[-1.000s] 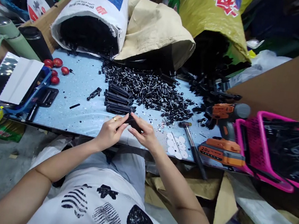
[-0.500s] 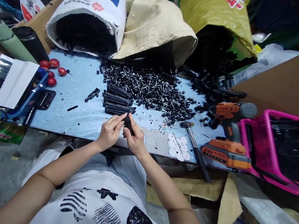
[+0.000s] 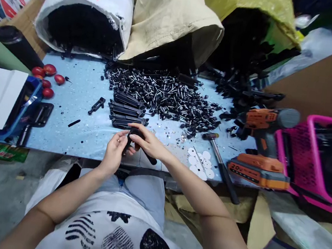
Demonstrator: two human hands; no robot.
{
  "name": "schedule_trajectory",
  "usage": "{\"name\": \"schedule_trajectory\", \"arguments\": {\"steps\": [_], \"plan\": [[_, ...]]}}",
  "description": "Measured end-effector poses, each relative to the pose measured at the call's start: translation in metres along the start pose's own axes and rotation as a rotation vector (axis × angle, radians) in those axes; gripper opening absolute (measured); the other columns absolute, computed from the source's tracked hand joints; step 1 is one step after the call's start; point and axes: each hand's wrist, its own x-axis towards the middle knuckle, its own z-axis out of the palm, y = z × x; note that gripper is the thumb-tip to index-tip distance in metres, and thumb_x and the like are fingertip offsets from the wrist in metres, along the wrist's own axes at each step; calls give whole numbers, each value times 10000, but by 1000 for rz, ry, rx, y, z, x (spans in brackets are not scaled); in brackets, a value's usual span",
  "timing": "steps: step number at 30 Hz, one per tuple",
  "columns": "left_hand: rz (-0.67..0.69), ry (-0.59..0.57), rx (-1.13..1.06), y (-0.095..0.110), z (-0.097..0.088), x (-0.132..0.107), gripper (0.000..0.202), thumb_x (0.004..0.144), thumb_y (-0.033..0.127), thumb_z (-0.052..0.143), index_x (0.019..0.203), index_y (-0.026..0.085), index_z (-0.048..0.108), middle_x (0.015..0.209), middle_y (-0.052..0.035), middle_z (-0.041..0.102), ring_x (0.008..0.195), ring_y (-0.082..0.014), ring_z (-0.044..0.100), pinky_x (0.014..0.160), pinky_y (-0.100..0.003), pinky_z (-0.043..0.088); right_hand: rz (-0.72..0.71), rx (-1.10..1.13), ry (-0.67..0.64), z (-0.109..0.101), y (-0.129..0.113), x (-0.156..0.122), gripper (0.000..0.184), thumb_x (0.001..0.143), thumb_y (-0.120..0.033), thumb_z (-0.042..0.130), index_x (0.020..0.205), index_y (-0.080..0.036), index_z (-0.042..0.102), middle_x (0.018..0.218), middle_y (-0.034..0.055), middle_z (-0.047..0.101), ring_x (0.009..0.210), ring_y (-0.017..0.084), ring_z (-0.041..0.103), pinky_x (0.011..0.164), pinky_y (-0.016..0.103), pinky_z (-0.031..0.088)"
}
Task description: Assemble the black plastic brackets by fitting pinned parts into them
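Note:
My left hand (image 3: 114,147) is closed on a long black plastic part (image 3: 150,160) near the front edge of the bench. From above, my right hand (image 3: 149,142) wraps round the same part, and its dark lower end sticks out under the palm. Fingers hide most of its shape. Just behind my hands lies a row of several long black plastic pieces (image 3: 127,110). Beyond them spreads a heap of small black pieces with silver pins (image 3: 170,94). A single black jointed piece (image 3: 96,106) rests to the left.
A hammer (image 3: 220,166), white discs (image 3: 202,162) and an orange cordless drill (image 3: 262,147) lie to the right, before a pink basket (image 3: 318,152). Open sacks (image 3: 167,18) stand behind. At left are small red fruits (image 3: 50,69) and a blue tray (image 3: 36,101).
My right hand has turned over the black part and now covers it from above. My left hand has shifted slightly left and down. The view has moved closer to the bench.

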Motion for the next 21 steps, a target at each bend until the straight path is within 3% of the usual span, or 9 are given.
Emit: {"name": "schedule_trajectory", "arguments": {"steps": [2, 5, 10, 13, 15, 17, 19, 21], "plan": [[-162, -113, -34, 11, -5, -3, 427, 754, 485, 682, 928, 113, 562, 754, -31, 622, 585, -92, 597, 559, -192, 471, -70, 79, 101, 11, 4, -6, 539, 900, -490, 476, 1343, -189, 416, 882, 29, 602, 568, 73, 527, 565, 214, 470], [-402, -319, -40, 18, -16, -5, 452, 715, 497, 717, 860, 89, 590, 752, -64, 647, 585, -105, 601, 583, -216, 478, -185, 69, 230, 12, 10, -13, 510, 860, -484, 549, 1267, -184, 483, 963, 53, 597, 610, 75, 547, 601, 220, 479], [-472, -397, 6, 17, -21, -5, 472, 662, 511, 752, 776, 90, 570, 544, 0, 578, 370, -23, 421, 407, -151, 290, -314, -134, 279, 4, 12, -21, 432, 851, -454, 579, 1186, -181, 550, 1101, 87, 604, 950, 156, 605, 834, 278, 484], [-490, -411, 74, 20, -23, -4, 473, 641, 522, 754, 704, 110, 530, 487, 18, 550, 316, -3, 332, 371, -150, 218, -370, -247, 283, 0, 14, -26, 429, 875, -463, 543, 1202, -184, 544, 1123, 90, 610, 1004, 157, 597, 879, 283, 471], [-491, -414, 161, 25, -26, -4, 470, 644, 535, 736, 668, 123, 511, 452, 28, 528, 295, -2, 298, 352, -153, 184, -398, -343, 223, -2, 13, -31, 442, 894, -479, 505, 1215, -176, 540, 1089, 93, 622, 976, 155, 606, 856, 276, 479], [-482, -413, 325, 31, -32, -6, 463, 654, 544, 711, 624, 135, 496, 410, 37, 493, 278, -9, 278, 329, -160, 142, -409, -494, 74, -5, 11, -39, 453, 909, -480, 478, 1237, -172, 535, 999, 85, 638, 887, 146, 619, 787, 263, 493], [-472, -434, 522, 40, -41, -8, 446, 675, 540, 684, 600, 142, 496, 391, 40, 473, 271, -25, 289, 310, -167, 122, -384, -670, -88, -8, 8, -52, 469, 917, -471, 469, 1277, -173, 513, 904, 71, 634, 785, 141, 616, 703, 256, 496], [-471, -489, 663, 53, -55, -12, 414, 697, 527, 661, 634, 137, 536, 398, 38, 479, 279, -39, 316, 303, -165, 148, -331, -785, -157, -16, 8, -67, 486, 909, -472, 482, 1292, -172, 496, 870, 70, 627, 751, 154, 612, 666, 269, 495]]}}
